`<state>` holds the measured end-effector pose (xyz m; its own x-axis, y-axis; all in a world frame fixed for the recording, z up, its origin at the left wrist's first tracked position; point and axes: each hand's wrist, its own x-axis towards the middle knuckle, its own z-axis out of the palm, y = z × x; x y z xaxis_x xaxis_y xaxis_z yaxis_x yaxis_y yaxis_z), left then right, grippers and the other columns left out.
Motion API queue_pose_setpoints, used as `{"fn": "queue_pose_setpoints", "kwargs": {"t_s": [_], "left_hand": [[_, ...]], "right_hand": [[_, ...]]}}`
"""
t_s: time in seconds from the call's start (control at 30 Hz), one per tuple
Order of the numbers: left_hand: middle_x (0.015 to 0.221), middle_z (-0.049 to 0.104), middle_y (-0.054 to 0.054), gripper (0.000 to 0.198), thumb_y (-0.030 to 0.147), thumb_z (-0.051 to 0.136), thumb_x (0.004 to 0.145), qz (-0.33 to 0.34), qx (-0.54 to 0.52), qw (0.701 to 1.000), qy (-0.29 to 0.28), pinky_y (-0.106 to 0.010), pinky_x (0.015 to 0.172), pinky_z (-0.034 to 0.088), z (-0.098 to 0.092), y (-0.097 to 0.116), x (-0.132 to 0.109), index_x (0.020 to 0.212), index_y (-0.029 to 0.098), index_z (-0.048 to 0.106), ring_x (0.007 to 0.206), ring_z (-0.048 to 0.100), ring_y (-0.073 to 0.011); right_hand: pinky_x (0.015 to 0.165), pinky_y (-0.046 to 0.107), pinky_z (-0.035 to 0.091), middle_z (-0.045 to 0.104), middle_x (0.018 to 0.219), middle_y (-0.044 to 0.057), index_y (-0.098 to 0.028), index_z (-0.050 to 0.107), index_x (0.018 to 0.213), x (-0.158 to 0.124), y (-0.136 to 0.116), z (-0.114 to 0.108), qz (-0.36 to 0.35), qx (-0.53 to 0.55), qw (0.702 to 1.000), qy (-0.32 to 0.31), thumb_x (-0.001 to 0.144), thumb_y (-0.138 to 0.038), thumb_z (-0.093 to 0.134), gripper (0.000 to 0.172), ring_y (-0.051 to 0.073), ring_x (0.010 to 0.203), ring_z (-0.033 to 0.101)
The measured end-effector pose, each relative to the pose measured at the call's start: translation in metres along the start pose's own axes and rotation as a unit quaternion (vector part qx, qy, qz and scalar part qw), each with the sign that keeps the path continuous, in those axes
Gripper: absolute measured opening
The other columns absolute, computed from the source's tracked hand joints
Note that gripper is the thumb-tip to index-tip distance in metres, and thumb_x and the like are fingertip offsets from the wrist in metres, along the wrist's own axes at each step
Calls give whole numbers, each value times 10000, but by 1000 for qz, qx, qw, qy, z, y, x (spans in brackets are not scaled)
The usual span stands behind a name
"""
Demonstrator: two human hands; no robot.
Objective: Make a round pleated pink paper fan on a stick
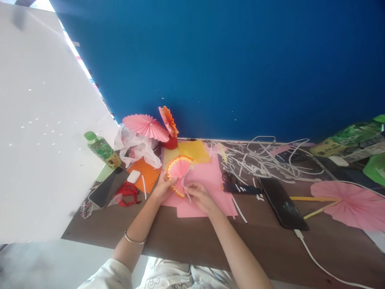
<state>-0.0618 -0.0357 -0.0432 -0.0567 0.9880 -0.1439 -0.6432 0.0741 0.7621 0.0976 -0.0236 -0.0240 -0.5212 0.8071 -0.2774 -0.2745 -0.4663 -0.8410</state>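
Observation:
A small pleated paper fan [179, 172], pink with a yellow-orange rim, is held over a pink paper sheet [207, 188] on the brown table [264, 249]. My left hand [164, 187] grips the fan's left side from below, fingers closed on it. My right hand [201, 196] pinches the fan's lower end, where a thin white strip [187, 195] hangs down. Yellow paper [191, 151] and orange paper [147, 174] lie just behind.
Finished pink [146, 126] and orange [168, 120] paper umbrellas stand at the back. Left: a green bottle [102, 149], a phone [108, 186], an earbud case [134, 176], a plastic bag [135, 148]. Right: scissors [237, 184], white strips [264, 160], a black phone [282, 202] with cable, a large pink fan [353, 204].

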Motion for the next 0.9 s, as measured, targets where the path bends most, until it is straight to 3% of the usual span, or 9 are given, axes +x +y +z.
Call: {"fn": "queue_pose_setpoints", "kwargs": {"t_s": [0.57, 0.9], "left_hand": [[840, 650, -24, 396, 221, 740, 634, 28, 22, 999, -1, -274, 777, 452, 0, 0, 1, 992, 190, 574, 741, 618, -132], [822, 649, -26, 394, 224, 750, 620, 19, 26, 999, -4, -284, 791, 454, 0, 1, 1, 972, 184, 580, 739, 619, -133]], "right_hand": [[574, 238, 389, 596, 610, -20, -176, 640, 657, 3, 7, 1, -43, 10, 999, 30, 574, -290, 774, 194, 93, 561, 522], [611, 245, 417, 609, 636, -3, -173, 652, 658, 6, 8, 0, -42, -26, 998, 41, 570, -312, 770, 202, 115, 612, 549]]}}
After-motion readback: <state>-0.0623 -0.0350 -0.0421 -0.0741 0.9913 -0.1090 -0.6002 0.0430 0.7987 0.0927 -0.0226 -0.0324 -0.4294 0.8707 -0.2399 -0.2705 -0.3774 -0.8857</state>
